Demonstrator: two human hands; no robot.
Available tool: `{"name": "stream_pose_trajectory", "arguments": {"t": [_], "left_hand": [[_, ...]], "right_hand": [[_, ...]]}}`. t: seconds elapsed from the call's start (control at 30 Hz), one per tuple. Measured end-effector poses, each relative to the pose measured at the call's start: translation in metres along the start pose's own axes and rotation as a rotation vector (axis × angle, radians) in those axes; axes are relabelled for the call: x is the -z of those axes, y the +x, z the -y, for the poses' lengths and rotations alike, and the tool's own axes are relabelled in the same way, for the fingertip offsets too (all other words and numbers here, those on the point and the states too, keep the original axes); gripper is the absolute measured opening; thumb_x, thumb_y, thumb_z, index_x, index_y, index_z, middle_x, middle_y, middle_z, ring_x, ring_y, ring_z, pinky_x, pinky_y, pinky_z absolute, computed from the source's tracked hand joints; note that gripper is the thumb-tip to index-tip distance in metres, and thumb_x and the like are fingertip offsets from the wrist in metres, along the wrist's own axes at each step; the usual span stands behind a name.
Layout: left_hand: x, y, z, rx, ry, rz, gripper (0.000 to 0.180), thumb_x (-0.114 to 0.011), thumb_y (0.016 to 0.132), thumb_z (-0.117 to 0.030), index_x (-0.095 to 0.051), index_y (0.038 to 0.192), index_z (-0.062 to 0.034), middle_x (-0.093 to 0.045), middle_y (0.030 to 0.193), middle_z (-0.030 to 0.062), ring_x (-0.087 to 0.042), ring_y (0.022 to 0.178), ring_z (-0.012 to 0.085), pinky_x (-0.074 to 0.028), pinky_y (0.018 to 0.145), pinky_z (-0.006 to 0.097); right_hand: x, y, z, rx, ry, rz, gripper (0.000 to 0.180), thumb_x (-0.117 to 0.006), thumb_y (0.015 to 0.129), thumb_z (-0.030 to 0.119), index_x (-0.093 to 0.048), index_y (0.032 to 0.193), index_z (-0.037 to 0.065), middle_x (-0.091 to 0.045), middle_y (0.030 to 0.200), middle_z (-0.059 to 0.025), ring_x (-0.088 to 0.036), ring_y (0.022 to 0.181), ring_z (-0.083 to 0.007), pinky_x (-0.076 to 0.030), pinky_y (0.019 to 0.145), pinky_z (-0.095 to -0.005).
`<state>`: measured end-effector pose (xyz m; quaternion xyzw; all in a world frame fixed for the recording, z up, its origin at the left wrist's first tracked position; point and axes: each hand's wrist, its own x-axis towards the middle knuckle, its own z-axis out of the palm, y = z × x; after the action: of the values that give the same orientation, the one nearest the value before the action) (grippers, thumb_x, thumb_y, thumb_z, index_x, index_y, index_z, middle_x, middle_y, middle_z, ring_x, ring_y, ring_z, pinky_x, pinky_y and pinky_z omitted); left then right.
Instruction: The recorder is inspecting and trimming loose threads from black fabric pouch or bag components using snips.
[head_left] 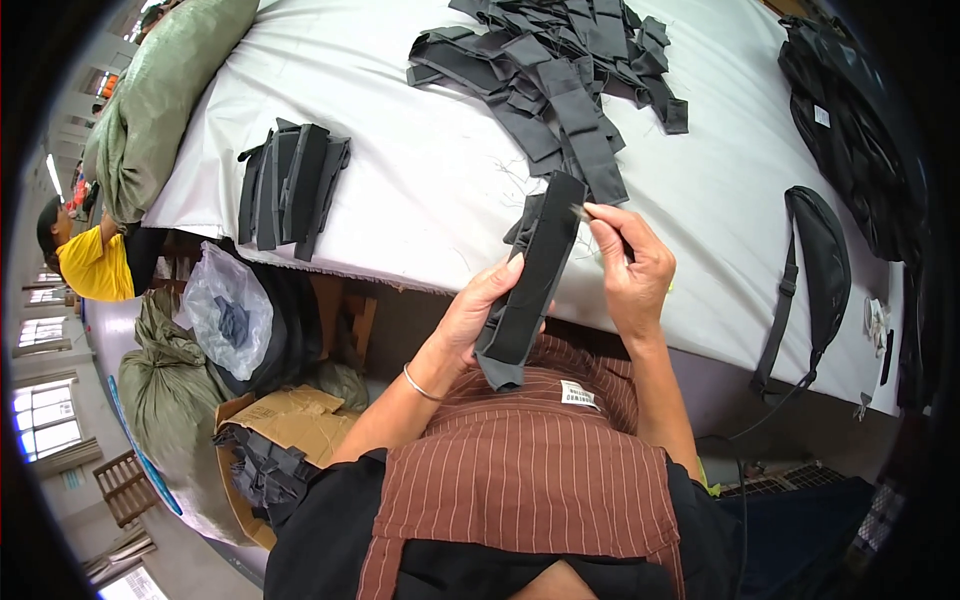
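My left hand [484,305] is closed around a long dark grey and black fabric strip [540,265], held tilted above the table's near edge. The thumb lies across the strip's face and folded layers show along its left side. My right hand [637,265] is pinched beside the strip's upper end. From its fingertips pokes a small metal-tipped tool [579,211], mostly hidden in the hand, its tip near the strip's edge. Beyond the strip lies a loose heap of similar dark strips [570,90]. A neater stack of strips [292,188] sits to the left.
A white cloth covers the table [390,210]. On the right lie a black waist bag [818,265] and black bags [840,130]. A green sack [165,100] rests at the left edge; below stand a clear plastic bag [228,310] and a carton [300,420]. A person in yellow [100,262] is farther left.
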<state>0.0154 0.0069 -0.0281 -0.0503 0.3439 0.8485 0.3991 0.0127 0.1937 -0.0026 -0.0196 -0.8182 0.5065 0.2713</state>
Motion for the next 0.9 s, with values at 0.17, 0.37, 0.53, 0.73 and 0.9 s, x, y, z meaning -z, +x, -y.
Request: {"name": "stream_pose_trajectory", "arguments": {"t": [0.17,0.37,0.53,0.73,0.9], "left_hand": [[-0.006,0.0,-0.006,-0.017,0.023,-0.025,0.043,-0.054,0.095,-0.041,-0.053,0.117,-0.0032,-0.066,0.085,0.0144,-0.066,0.065,0.0185,-0.057,0.058,0.028],[-0.011,0.0,-0.007,-0.05,0.112,-0.058,0.045,-0.057,0.094,-0.037,-0.05,0.125,-0.0046,-0.064,0.088,0.0064,-0.064,0.067,0.0108,-0.055,0.055,0.023],[-0.009,-0.002,-0.007,-0.033,0.098,-0.032,0.047,-0.056,0.096,-0.035,-0.048,0.131,-0.0056,-0.063,0.09,0.0012,-0.063,0.067,0.0062,-0.054,0.054,0.019],[0.0,-0.003,-0.001,-0.036,0.055,0.007,0.046,-0.055,0.096,-0.034,-0.048,0.131,-0.0052,-0.063,0.093,0.0021,-0.063,0.069,0.007,-0.055,0.057,0.021],[0.004,0.007,-0.002,-0.067,-0.171,0.027,0.038,-0.054,0.096,-0.033,-0.055,0.117,-0.0013,-0.066,0.092,0.0107,-0.066,0.075,0.0183,-0.057,0.064,0.03]], "right_hand": [[-0.004,-0.002,-0.001,0.06,-0.011,0.127,0.011,-0.071,0.081,0.012,-0.07,0.091,0.008,-0.066,0.076,-0.0045,-0.061,0.063,-0.0184,-0.045,0.056,-0.0283],[-0.004,-0.002,0.001,0.135,-0.108,0.103,0.01,-0.072,0.078,0.013,-0.069,0.087,0.008,-0.064,0.072,-0.004,-0.059,0.062,-0.0209,-0.045,0.056,-0.0304],[-0.003,-0.003,0.001,0.161,-0.098,0.089,0.01,-0.073,0.078,0.013,-0.069,0.085,0.008,-0.063,0.071,-0.0039,-0.058,0.061,-0.0212,-0.044,0.056,-0.0309],[0.002,-0.003,-0.001,0.193,-0.108,0.096,0.01,-0.074,0.077,0.012,-0.068,0.084,0.008,-0.063,0.07,-0.0045,-0.058,0.061,-0.0206,-0.044,0.056,-0.0304],[0.008,-0.006,0.003,-0.08,0.076,0.122,0.008,-0.072,0.08,0.007,-0.068,0.087,0.005,-0.066,0.074,-0.0053,-0.061,0.064,-0.0139,-0.046,0.059,-0.0257]]}}
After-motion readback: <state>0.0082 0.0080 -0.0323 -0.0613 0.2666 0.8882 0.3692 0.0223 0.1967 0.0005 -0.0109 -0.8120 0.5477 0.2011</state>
